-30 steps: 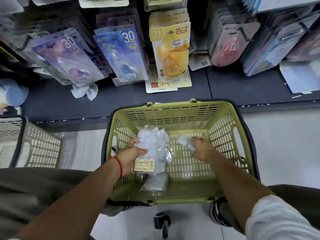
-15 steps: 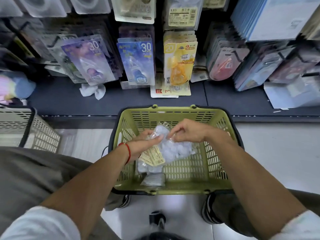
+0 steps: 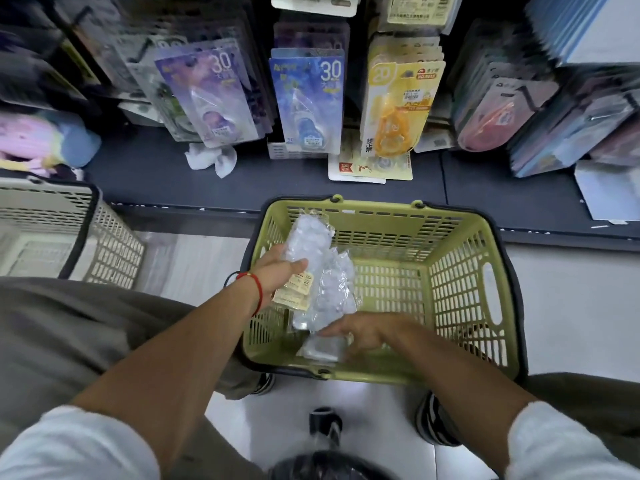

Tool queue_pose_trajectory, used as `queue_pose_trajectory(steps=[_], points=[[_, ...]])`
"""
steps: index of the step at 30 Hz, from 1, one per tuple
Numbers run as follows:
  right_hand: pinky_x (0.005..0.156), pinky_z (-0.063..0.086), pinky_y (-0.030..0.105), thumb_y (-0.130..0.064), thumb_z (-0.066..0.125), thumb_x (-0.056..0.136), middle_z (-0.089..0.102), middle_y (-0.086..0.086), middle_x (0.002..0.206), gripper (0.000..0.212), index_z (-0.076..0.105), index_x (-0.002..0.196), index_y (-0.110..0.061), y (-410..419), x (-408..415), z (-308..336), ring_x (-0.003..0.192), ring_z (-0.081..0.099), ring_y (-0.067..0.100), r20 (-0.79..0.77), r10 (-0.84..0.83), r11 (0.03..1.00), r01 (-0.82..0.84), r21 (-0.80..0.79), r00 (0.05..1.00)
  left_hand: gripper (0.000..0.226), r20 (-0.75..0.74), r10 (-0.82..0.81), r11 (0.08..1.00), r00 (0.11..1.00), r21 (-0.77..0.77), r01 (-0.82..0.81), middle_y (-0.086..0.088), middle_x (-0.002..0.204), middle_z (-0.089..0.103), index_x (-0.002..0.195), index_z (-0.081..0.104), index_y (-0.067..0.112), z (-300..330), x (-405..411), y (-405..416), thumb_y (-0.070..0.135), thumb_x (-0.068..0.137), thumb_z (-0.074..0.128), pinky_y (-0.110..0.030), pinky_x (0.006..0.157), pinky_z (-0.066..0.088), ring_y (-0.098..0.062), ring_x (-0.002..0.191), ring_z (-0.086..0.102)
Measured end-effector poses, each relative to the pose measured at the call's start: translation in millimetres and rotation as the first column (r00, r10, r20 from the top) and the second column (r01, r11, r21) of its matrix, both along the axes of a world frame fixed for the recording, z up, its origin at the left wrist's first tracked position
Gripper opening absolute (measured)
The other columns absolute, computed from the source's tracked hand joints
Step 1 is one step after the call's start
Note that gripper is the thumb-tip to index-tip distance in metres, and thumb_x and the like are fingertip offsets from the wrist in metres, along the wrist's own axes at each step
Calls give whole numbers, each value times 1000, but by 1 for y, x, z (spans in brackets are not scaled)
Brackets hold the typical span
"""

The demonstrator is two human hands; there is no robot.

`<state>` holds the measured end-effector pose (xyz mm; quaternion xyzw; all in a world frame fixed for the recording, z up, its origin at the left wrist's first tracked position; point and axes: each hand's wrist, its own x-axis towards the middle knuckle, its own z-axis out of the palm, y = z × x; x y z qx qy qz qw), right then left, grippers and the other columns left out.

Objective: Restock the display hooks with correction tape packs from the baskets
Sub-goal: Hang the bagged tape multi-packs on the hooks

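The green basket [image 3: 460,299] sits on the pale floor just below the dark shelf [image 3: 242,183], its far rim near the shelf edge. The left hand [image 3: 278,270] grips a clear bag of correction tape packs [image 3: 308,244] over the basket's 9 o'clock rim, fingers curled under it, thumb on top, the bag tilted toward 12 o'clock. The right hand [image 3: 360,332] reaches to the basket's 6 o'clock wall, fingers spread apart and touching a small clear pack [image 3: 322,348] on the basket floor; I cannot tell if it grips. The basket's 3 o'clock half lies open. A beige basket [image 3: 104,244] stands at 9 o'clock, a strip of floor between. Hanging packs [image 3: 306,102] crowd the hooks at 12 o'clock.
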<state>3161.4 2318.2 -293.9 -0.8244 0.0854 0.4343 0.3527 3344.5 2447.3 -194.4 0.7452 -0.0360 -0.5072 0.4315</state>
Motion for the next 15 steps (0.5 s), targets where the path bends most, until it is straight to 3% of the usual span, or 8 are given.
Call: queue_pose_trajectory(steps=[2,3,6,8,10,11,13,15], points=[[117,44,40,-27,75,97,62,-3,149,46,65,142,-32,7,7,-9,131,59,19,54,-143,986,137,100,988,56,12,33,999,999,-6,-33,12,103,66,151,47,25,1,-1,1,20,101,71,-25,63,58,-10,87,66],[114,46,40,-25,71,101,69,2,139,32,73,133,-21,5,9,-12,123,64,18,76,-251,959,237,152,965,59,16,57,998,998,-2,-57,13,105,65,153,46,24,-1,-1,1,20,100,72,-25,62,56,-9,87,66],[108,53,44,-13,71,100,76,11,120,15,77,113,-9,-10,4,-15,112,70,26,99,-424,897,403,184,900,71,15,89,996,996,3,-89,-2,145,61,159,39,25,-4,0,1,21,98,75,-48,105,54,-27,125,64],[110,52,45,-10,74,97,70,11,131,29,73,125,-16,-14,-1,-14,121,67,28,33,-411,901,400,170,911,75,25,88,996,996,-14,-88,-4,157,52,161,36,25,-4,1,2,22,97,76,-52,119,42,-29,139,54],[115,48,44,-22,73,100,62,3,146,39,66,138,-27,-5,2,-9,129,61,21,14,-385,913,379,153,923,77,38,80,997,996,-18,-79,-2,160,48,162,35,25,-5,1,2,23,98,75,-44,120,38,-27,140,51],[121,41,44,-36,69,101,56,0,154,43,62,144,-30,5,7,-5,137,55,19,25,-388,910,379,169,921,75,46,79,997,996,-13,-79,-1,158,49,162,36,25,-5,0,1,22,98,75,-38,113,40,-23,134,54],[128,19,45,-75,50,96,34,-6,169,73,44,157,-36,28,23,5,154,33,19,-30,-361,909,359,212,932,60,56,77,997,995,-9,-76,4,143,58,151,47,27,-3,-1,0,21,98,74,-27,89,46,-14,107,63],[126,11,46,-92,35,86,25,-5,173,94,31,162,-37,49,36,13,159,22,22,-126,-224,925,252,285,966,42,54,88,996,995,2,-89,7,125,63,133,52,32,-2,0,0,19,99,73,-23,69,45,-4,87,62]])
